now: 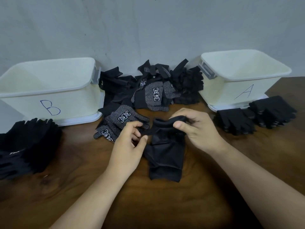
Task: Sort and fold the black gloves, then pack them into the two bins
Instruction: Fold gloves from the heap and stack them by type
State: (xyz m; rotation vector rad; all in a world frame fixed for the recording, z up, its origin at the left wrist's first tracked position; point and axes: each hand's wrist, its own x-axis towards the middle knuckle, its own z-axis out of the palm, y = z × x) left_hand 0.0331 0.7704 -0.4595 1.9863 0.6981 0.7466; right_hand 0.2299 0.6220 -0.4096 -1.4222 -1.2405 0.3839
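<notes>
Stretching from the near edge to the back, a dark brown wooden worktop [156, 205] with swirling grain meets a plain grey wall [148, 30]. Two cream plastic bins stand against that wall, well apart. Bin B [41, 92] is on the left with its letter handwritten in blue, and bin A [239, 90] is on the right. Each has a grey latch on the end facing the middle.

Between the bins lies a loose heap of black gloves [153, 86], some with white dots and a white printed mark on the palm. A dotted pair [122, 121] has spilled forward from the heap and lies just beside the left hand, its fingertips partly hidden behind that hand's fingers. A left stack of plain gloves [24, 146] sits in front of bin B at the frame's edge. Two right stacks [236, 121] lie in front of bin A, covering part of its base.

At the centre, both hands work on a plain black glove [165, 157]. Its lower part lies flat on the worktop and its upper end is lifted. The left hand [130, 146] pinches a fold of the fabric between thumb and curled fingers. The right hand [199, 129] grips the raised rolled edge with thumb and bent fingers.
</notes>
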